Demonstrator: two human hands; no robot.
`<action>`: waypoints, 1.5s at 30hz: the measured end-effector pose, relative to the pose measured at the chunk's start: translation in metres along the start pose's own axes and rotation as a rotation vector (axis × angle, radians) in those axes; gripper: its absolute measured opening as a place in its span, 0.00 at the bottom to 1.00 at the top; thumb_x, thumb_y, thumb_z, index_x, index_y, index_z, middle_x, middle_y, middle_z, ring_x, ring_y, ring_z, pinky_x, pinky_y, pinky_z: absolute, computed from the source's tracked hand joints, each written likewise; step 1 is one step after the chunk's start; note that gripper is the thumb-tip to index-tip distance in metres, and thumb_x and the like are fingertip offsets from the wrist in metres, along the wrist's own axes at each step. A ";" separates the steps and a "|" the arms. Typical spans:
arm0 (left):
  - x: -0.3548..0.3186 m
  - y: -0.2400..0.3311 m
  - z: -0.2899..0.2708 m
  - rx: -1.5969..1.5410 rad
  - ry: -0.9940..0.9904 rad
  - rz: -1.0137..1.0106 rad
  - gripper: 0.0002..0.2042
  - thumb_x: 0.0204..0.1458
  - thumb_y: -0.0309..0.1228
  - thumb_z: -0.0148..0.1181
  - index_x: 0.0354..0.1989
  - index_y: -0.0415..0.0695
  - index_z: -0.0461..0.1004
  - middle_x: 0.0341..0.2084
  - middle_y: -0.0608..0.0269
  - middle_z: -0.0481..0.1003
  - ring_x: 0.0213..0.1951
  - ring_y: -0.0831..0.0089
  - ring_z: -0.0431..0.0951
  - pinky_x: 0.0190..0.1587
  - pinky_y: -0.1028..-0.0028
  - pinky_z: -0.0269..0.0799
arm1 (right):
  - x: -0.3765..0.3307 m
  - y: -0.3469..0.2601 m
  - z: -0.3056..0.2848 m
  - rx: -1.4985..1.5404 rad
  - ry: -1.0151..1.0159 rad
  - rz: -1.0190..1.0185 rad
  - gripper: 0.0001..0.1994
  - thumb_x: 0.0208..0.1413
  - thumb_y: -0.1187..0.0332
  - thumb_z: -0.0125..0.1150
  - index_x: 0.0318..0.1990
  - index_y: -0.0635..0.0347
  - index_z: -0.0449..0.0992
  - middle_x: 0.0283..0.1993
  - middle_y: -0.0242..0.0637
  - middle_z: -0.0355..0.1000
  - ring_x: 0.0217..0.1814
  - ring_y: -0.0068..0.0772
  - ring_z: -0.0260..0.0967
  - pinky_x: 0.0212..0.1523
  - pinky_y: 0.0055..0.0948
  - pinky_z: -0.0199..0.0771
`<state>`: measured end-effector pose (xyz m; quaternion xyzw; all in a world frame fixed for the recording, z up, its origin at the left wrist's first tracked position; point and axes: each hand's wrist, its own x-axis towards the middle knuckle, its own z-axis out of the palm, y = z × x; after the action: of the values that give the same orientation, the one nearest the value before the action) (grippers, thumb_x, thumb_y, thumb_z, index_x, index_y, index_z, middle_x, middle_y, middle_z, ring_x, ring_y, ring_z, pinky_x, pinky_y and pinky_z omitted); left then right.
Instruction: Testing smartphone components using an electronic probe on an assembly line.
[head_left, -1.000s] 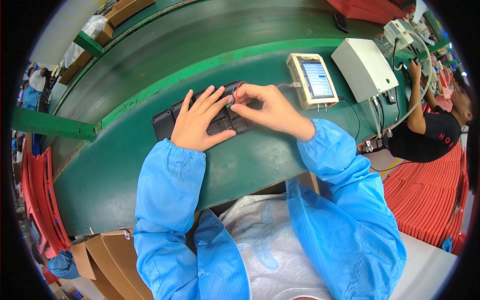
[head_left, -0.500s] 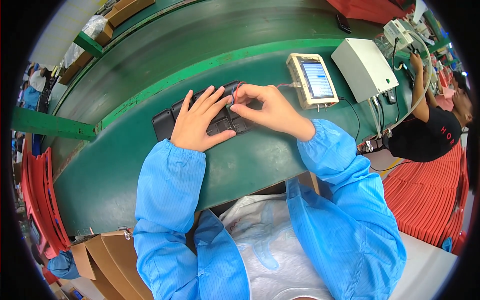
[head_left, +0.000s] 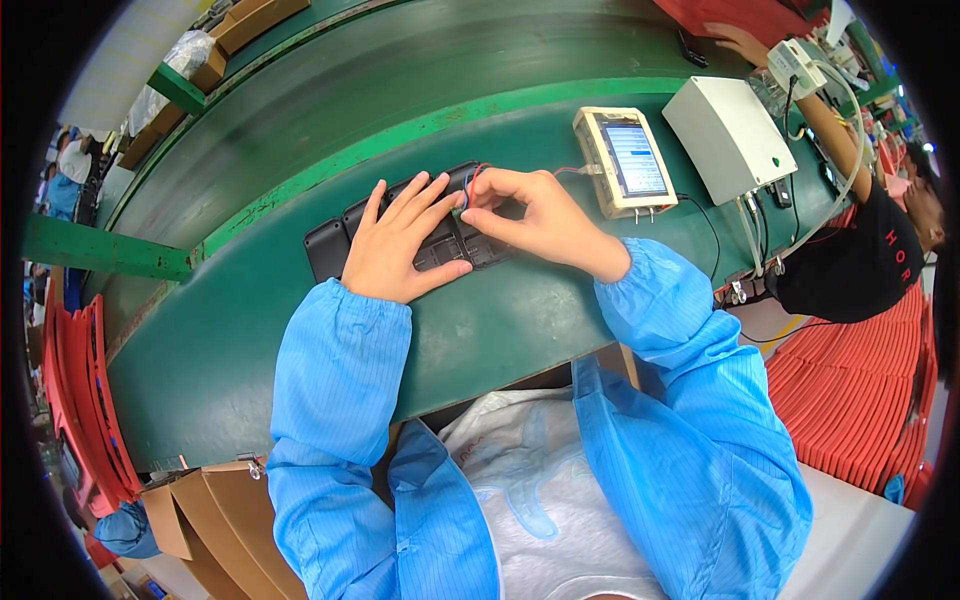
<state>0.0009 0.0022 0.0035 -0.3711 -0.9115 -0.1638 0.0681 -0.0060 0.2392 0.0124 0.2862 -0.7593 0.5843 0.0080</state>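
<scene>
Housing point(head_left: 458, 238) is black, long and round-cornered, with rectangular recesses point(head_left: 436, 252).

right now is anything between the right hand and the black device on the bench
Nothing visible does: the right hand is at the black device, pinching thin wires. The left hand lies spread on the device alongside, not in between.

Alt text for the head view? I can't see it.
Left hand spread over a black plastic device on a green workbench; the right hand seems to pinch thin wires. To the right, a lit-screen unit and white box.
</scene>
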 end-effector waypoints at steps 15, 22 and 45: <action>-0.001 -0.002 0.001 -0.034 0.017 -0.019 0.41 0.51 0.56 0.68 0.72 0.51 0.62 0.74 0.59 0.58 0.74 0.61 0.57 0.76 0.46 0.43 | -0.001 -0.015 -0.027 0.365 -0.212 0.202 0.06 0.65 0.72 0.62 0.41 0.64 0.71 0.34 0.29 0.77 0.39 0.14 0.70 0.39 0.23 0.70; -0.001 -0.001 0.000 -0.045 0.020 -0.052 0.45 0.50 0.57 0.68 0.74 0.51 0.58 0.76 0.56 0.53 0.76 0.57 0.52 0.76 0.46 0.42 | -0.003 -0.017 -0.044 0.273 -0.797 0.353 0.08 0.64 0.70 0.64 0.37 0.64 0.73 0.42 0.34 0.77 0.56 0.26 0.74 0.61 0.30 0.71; -0.001 0.000 0.002 -0.025 0.054 -0.043 0.37 0.51 0.57 0.67 0.67 0.51 0.69 0.68 0.60 0.66 0.73 0.60 0.59 0.75 0.43 0.42 | 0.034 0.046 0.001 0.159 0.039 0.115 0.04 0.70 0.71 0.52 0.41 0.59 0.66 0.48 0.33 0.67 0.77 0.36 0.55 0.65 0.32 0.62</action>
<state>0.0013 0.0020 0.0010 -0.3479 -0.9149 -0.1863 0.0844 -0.0544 0.2304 -0.0166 0.2303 -0.7254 0.6478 -0.0338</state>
